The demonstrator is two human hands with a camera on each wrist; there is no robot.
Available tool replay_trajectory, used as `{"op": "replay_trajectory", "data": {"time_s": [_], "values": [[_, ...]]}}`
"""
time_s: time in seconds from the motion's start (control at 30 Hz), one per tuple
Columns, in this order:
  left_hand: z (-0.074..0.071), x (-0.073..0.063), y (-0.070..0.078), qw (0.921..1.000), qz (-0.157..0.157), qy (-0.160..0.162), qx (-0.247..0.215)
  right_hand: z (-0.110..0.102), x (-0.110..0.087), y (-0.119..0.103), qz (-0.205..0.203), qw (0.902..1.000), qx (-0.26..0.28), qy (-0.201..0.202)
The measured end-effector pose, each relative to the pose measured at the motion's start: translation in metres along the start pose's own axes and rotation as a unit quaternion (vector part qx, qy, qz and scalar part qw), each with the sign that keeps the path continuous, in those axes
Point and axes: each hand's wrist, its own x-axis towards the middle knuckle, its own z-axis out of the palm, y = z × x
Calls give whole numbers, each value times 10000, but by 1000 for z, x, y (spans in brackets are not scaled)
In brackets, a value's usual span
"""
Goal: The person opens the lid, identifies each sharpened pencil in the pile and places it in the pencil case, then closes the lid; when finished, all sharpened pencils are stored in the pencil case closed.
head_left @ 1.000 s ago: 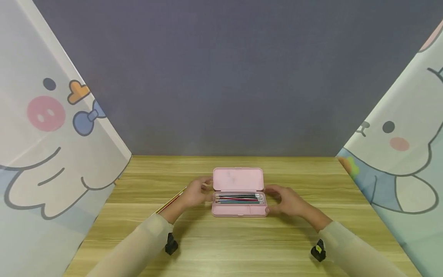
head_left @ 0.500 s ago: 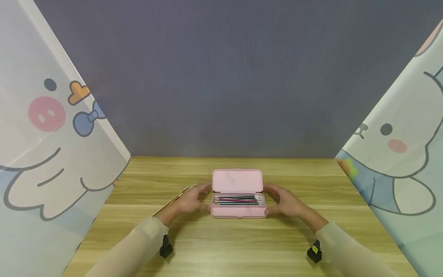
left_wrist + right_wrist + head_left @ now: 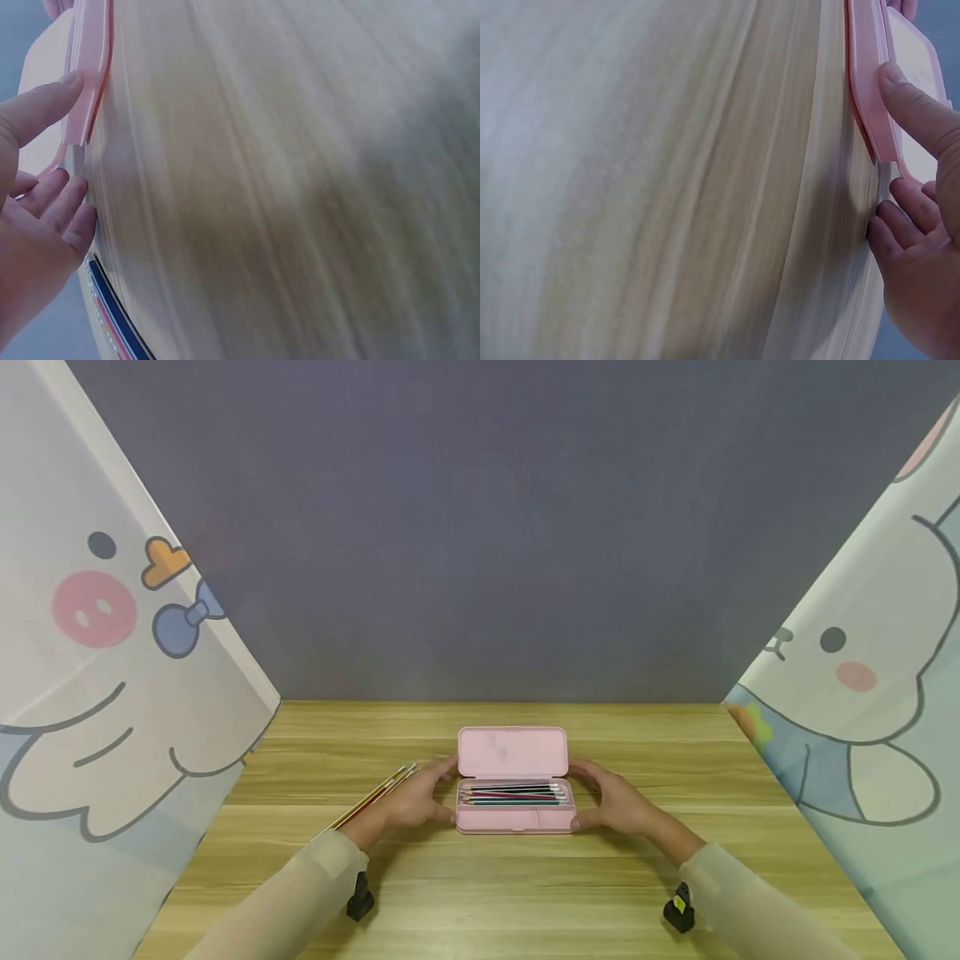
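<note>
A pink pencil case [image 3: 480, 817] lies on the table with its lid [image 3: 512, 752] raised. Several pencils [image 3: 513, 793] fill its rear compartment; pink floor shows in the front ones. My left hand [image 3: 411, 797] is at the case's left end, thumb [image 3: 52, 105] against the side wall and fingers beside the lid. At the opposite end, my right hand [image 3: 621, 802] mirrors it, its thumb [image 3: 915, 105] on the case wall and its other fingers extended near the hinge. Loose pencils [image 3: 397, 774] lie beside my left hand, partly hidden under the wrist.
The wood-grain table [image 3: 517, 893] ends at a dark grey panel [image 3: 495, 568]. White panels with cartoon animals stand left [image 3: 150, 693] and right [image 3: 885, 718]. A black wrist device [image 3: 361, 897] hangs by each sleeve.
My left hand has shifted slightly left and nearer along the case's end, showing more of the loose pencils. The right hand stays at its end; the case looks almost unmoved.
</note>
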Motion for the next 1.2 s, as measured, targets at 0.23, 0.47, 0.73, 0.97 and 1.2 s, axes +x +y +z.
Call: {"op": "replay_trajectory", "data": {"time_s": [0.23,0.47,0.73,0.97,1.2], "values": [[2,2,1,9997,95,49,-206,2,1,-1,25,9999,78,109],[3,0,2,9984,73,149,-541,3,1,2,-8,9998,92,185],[2,-5,0,9989,249,41,-389,8,-5,0,89,9991,24,412],[-2,-13,-4,9987,345,-303,-215,9,-16,1,-273,9939,-910,560],[-7,-15,4,9995,171,-250,-128,1,-19,2,-348,9954,-844,290]]}}
